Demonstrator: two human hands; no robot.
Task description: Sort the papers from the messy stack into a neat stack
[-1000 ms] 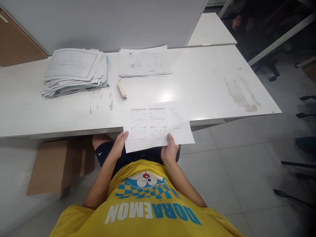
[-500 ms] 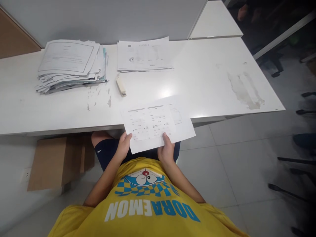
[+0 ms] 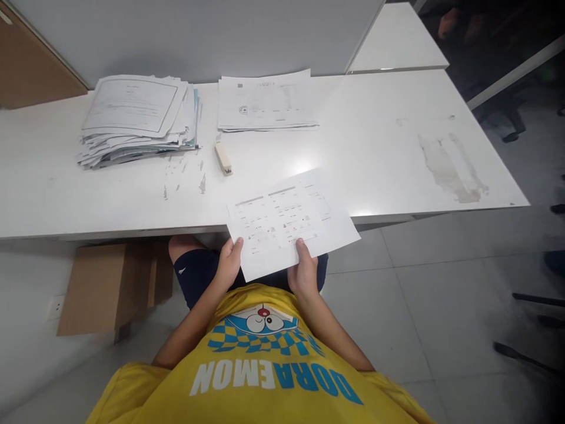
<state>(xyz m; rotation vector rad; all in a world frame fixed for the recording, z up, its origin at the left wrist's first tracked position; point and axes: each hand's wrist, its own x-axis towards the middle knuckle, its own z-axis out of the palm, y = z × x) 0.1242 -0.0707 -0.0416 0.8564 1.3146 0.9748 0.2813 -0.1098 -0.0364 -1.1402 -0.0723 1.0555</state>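
A printed sheet of paper is held tilted over my lap, its far part above the front edge of the white table. My left hand pinches its near left corner, thumb on top. On the near edge, right of the middle, my right hand grips it with the thumb over the print and the fingers underneath. Whether more than one sheet is in my hands I cannot tell. Beyond the paper lies a cream stapler, touched by neither hand.
A thick, uneven stack of papers sits at the back left. Right of it lies a thinner paper pile against the grey partition. Below the table stands a cardboard box. Worn patches mark the tabletop's right side.
The view has shifted slightly, so the table and papers appear a little further right. Both hands keep their hold on the sheet, which has turned slightly.
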